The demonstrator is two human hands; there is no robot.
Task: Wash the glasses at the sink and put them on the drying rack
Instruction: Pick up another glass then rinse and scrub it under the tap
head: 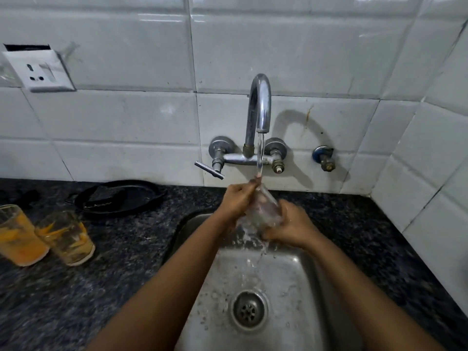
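A clear glass [264,211] is tilted under the running water from the tap [260,105], above the steel sink [298,287]. My left hand [236,198] grips its upper rim, fingers reaching to the mouth. My right hand [291,224] wraps its lower part and base. Water spills off the glass into the basin. Two dirty glasses with orange residue stand on the counter at the left, one [17,236] at the frame edge and one [67,238] beside it. No drying rack is in view.
A dark speckled stone counter [121,262] surrounds the sink. A black round pan or lid [121,197] lies behind the glasses near the wall. A wall socket [40,69] sits upper left. White tiled walls close in behind and on the right.
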